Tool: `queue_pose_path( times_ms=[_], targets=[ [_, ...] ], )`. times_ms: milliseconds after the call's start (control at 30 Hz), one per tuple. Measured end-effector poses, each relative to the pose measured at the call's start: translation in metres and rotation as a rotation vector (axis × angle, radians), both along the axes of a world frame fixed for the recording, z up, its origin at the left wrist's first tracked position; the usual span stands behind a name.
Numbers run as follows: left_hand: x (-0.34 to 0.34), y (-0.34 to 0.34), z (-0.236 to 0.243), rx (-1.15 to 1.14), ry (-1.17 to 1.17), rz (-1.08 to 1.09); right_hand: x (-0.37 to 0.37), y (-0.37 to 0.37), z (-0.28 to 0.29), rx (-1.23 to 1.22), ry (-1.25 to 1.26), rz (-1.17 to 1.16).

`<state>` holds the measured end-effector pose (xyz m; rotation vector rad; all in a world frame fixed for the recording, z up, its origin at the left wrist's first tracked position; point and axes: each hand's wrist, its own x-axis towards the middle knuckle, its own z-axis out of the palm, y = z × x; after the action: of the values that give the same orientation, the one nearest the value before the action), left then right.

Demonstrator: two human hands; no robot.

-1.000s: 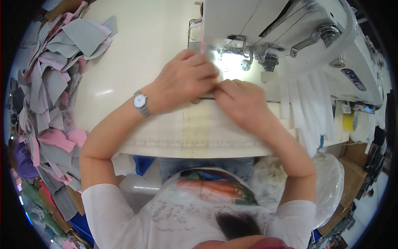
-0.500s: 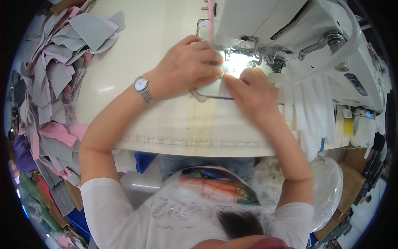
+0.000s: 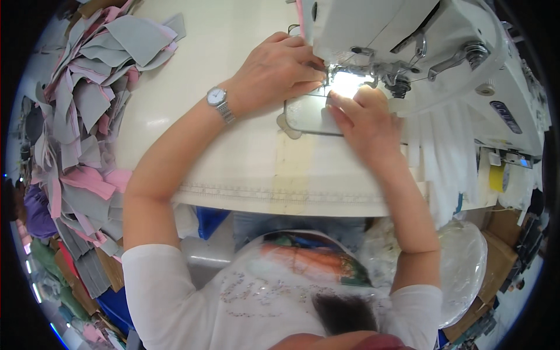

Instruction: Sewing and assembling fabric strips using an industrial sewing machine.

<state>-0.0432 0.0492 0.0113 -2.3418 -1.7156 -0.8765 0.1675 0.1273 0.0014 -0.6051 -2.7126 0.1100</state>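
A white sewing machine [image 3: 373, 26] stands at the far right, its needle area lit by a bright lamp. Left of the needle, my left hand [image 3: 277, 73], with a watch [image 3: 216, 97] on its wrist, has its fingers drawn together near the presser foot. Right in front of the needle area, my right hand [image 3: 370, 119] pinches with thumb and forefinger. Whatever lies in the fingers of either hand is hidden by them and by the glare. Beneath both hands lies the metal machine plate [image 3: 312, 115]. A narrow pink strip [image 3: 300, 16] hangs beyond my left hand.
Grey and pink fabric pieces [image 3: 87, 105] are heaped along the table's left side. White strips [image 3: 446, 151] hang right of my right forearm. A measuring tape [image 3: 245, 193] runs along the table's front edge. Yellow tape [image 3: 496, 177] sits at the right.
The whole view has shifted slightly right. My left hand has slid farther away, uncovering more of the metal plate. A thread lever on the machine now shows where it did not before.
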Motion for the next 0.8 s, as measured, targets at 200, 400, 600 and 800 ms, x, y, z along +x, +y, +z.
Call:
queue_pose_path(
  times_ms=[200, 400, 600, 800],
  targets=[
    [0.002, -0.013, -0.004, 0.016, -0.144, 0.097, 0.001, 0.004, -0.010, -0.037, 0.124, 0.019],
    [-0.044, 0.011, 0.006, -0.044, 0.090, 0.152, 0.006, 0.006, -0.016, -0.124, 0.009, -0.120],
    [-0.073, 0.053, 0.013, -0.077, 0.815, -0.105, 0.006, 0.001, -0.005, -0.150, -0.070, -0.145],
    [-0.020, -0.038, 0.009, 0.015, 0.635, 0.217, 0.011, 0.021, -0.025, 0.085, 0.202, 0.042]
  ],
)
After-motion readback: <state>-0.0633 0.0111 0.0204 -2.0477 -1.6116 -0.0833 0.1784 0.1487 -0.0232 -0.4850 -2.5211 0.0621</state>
